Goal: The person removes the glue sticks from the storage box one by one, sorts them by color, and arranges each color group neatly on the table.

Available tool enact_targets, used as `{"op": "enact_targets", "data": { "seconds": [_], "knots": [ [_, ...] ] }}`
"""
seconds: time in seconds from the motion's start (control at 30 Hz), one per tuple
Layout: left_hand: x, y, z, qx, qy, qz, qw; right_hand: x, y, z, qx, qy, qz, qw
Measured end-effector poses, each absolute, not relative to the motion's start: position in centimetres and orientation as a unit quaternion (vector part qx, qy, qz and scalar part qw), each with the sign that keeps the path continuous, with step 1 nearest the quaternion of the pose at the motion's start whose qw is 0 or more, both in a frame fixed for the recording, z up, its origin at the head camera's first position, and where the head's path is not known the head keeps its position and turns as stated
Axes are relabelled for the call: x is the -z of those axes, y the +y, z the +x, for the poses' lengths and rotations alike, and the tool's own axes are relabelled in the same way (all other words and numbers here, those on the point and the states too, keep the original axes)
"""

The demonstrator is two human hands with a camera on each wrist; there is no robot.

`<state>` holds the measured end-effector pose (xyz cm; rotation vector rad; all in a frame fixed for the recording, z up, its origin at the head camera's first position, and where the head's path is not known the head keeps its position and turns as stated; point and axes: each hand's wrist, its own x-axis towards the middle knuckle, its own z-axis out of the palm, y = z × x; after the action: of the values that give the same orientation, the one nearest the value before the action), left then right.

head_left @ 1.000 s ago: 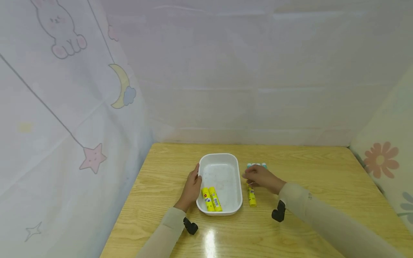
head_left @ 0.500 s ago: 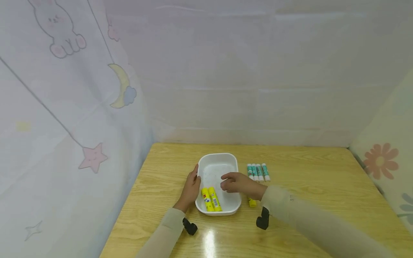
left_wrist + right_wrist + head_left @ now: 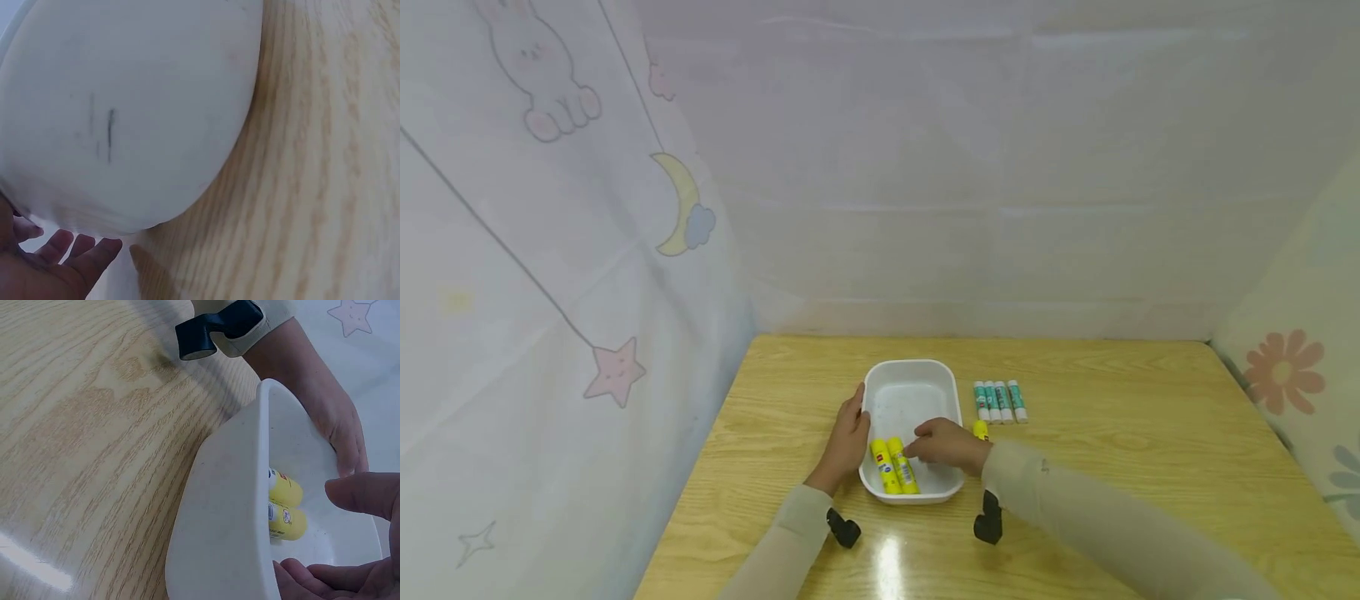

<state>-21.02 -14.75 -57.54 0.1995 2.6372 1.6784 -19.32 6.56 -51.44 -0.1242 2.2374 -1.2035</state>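
A white plastic tray (image 3: 917,372) stands on the table, and my left hand (image 3: 846,442) grips its left side. In the left wrist view the fingertips (image 3: 103,253) touch the tray's outer wall. Two yellow glue sticks (image 3: 885,468) lie side by side at the tray's near left. My right hand (image 3: 947,443) reaches into the tray beside them, its thumb and fingers apart in the right wrist view and nothing between them. Another yellow glue stick (image 3: 981,428) lies to the right of the tray, mostly hidden behind the right wrist.
Several green-and-white glue sticks (image 3: 999,402) lie in a row on the wooden table (image 3: 1120,433), right of the tray. Printed cloth walls (image 3: 925,208) rise behind the table and at both sides. Black wrist cameras (image 3: 988,521) are strapped below both hands.
My right hand has moved left and nearer, from the glue sticks on the table into the tray beside the two yellow ones. The left hand stays on the tray.
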Motion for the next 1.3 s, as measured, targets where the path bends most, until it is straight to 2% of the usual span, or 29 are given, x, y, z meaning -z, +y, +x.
{"op": "enact_targets", "data": {
  "seconds": [0.4, 1.3],
  "knots": [
    [57.6, -14.7, -21.0, -0.526, 0.849, 0.056, 0.009, 55.2, 5.2, -20.2, 0.417, 0.861, -0.028, 0.29],
    [58.0, -14.6, -21.1, -0.538, 0.841, 0.054, -0.003, 55.9, 4.5, -19.6, 0.456, 0.843, -0.021, 0.285]
  ]
}}
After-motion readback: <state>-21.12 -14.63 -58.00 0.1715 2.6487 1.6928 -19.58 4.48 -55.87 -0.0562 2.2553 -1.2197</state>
